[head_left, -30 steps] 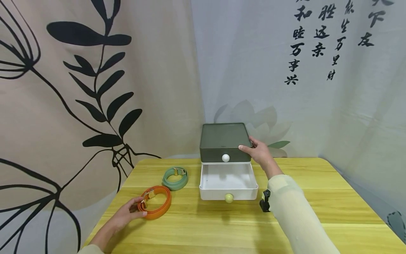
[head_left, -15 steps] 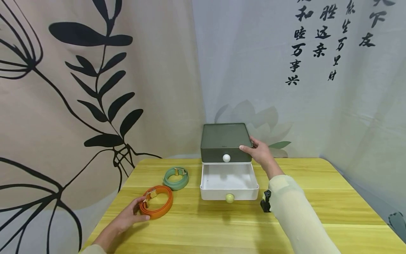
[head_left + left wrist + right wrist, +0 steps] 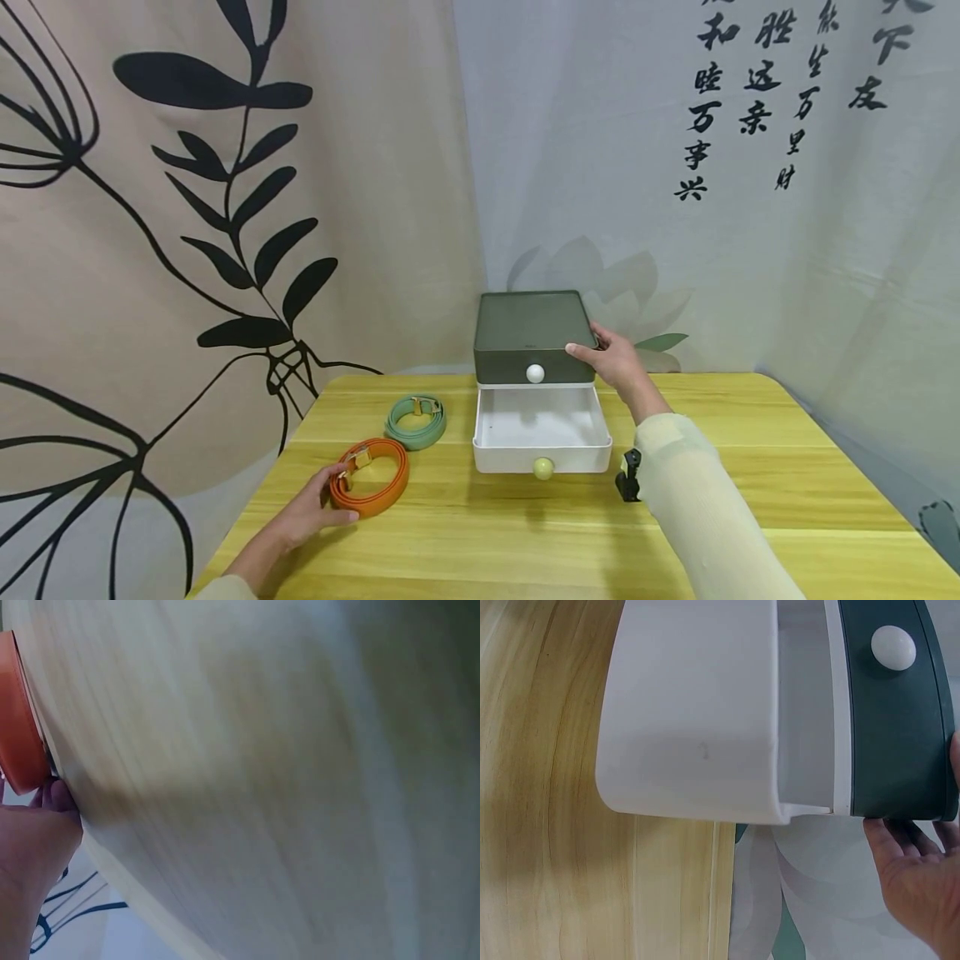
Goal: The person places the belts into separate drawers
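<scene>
An orange belt (image 3: 395, 486), coiled in a ring with a gold buckle, lies on the table at the left in the head view. My left hand (image 3: 302, 515) is at its near left edge, fingers against the coil and thumb stretched along its near side. Just behind lies a coiled green belt (image 3: 433, 432). A small drawer box (image 3: 531, 325) with a dark green body stands at the table's back. Its lower white drawer (image 3: 510, 460) is pulled out and looks bare inside. My right hand (image 3: 621, 367) grips the box's right side, thumb over the top edge.
The wooden table (image 3: 757, 467) extends to both sides of the box. A printed curtain (image 3: 390, 208) hangs close behind its back edge. A black wrist device (image 3: 628, 475) shows below my right sleeve.
My left thumb has slid a little to the right, along the near side of the orange belt. The right hand, drawer box and both belts stay in place.
</scene>
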